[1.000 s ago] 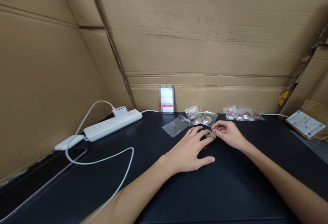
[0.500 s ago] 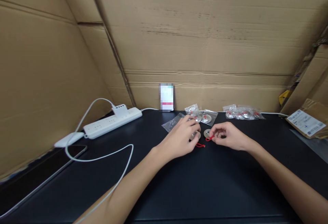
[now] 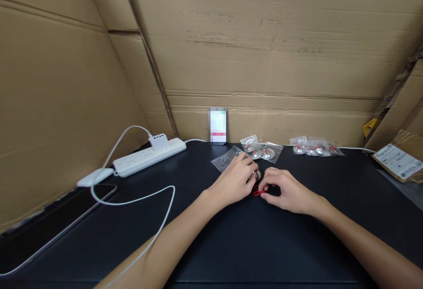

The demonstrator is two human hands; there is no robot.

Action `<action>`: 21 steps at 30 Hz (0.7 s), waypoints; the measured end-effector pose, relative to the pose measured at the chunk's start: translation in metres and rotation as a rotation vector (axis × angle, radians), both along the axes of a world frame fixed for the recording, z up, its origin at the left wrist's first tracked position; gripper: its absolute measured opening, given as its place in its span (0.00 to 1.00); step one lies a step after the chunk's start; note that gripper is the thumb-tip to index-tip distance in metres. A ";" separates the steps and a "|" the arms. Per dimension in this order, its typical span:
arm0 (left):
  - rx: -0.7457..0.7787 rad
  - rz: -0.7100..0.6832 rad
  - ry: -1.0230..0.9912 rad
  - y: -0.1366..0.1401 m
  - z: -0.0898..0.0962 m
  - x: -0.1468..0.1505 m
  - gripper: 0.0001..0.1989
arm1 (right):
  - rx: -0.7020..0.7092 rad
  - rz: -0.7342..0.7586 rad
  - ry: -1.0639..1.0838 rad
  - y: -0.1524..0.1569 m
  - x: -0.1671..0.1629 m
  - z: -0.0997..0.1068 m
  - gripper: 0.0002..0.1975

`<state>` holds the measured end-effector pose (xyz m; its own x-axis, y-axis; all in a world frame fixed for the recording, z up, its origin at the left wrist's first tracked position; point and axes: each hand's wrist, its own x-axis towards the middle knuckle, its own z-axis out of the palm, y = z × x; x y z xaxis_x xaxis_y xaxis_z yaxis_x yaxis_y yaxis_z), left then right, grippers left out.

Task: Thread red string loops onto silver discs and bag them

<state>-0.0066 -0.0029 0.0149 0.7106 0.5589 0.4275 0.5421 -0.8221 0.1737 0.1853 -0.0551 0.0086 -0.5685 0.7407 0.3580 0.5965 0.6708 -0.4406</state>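
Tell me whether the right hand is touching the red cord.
Touching: the head view shows the red cord pinched between the thumb and fingertips of the right hand.

One camera gives the single view, worn on the person's head. It sits above and behind the grip, where the right hand (image 3: pixel 291 190) has its fingertips at the red cord (image 3: pixel 258 191) beside the left hand (image 3: pixel 231 181). It faces forward and down, along the left forearm (image 3: pixel 172 245) and the right forearm (image 3: pixel 363 236), across the black table (image 3: pixel 251 245) to the cardboard wall (image 3: pixel 271 60) beyond the grip. The view is wide and fairly close, reaching from the power strip (image 3: pixel 142 161) left of the grip to the parcel (image 3: pixel 399 161) at its right. The grip falls below and right of centre.
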 end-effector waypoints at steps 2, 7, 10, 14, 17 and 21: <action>0.000 0.005 0.005 0.001 0.000 -0.001 0.10 | 0.012 -0.003 -0.027 0.000 0.001 0.000 0.04; 0.026 0.044 0.026 0.005 -0.001 -0.005 0.10 | 0.033 -0.044 -0.015 0.001 0.005 0.001 0.02; 0.014 0.040 0.036 0.008 -0.003 -0.007 0.11 | 0.045 -0.084 -0.026 0.001 0.004 0.000 0.03; -0.033 0.012 0.046 0.009 -0.007 -0.008 0.11 | 0.033 -0.092 -0.084 0.001 0.001 -0.004 0.06; -0.034 0.018 0.048 0.009 -0.009 -0.007 0.11 | 0.030 -0.088 -0.086 0.001 0.000 -0.006 0.04; -0.041 0.051 0.021 0.010 -0.011 -0.006 0.09 | 0.027 -0.069 -0.066 0.001 0.000 -0.007 0.02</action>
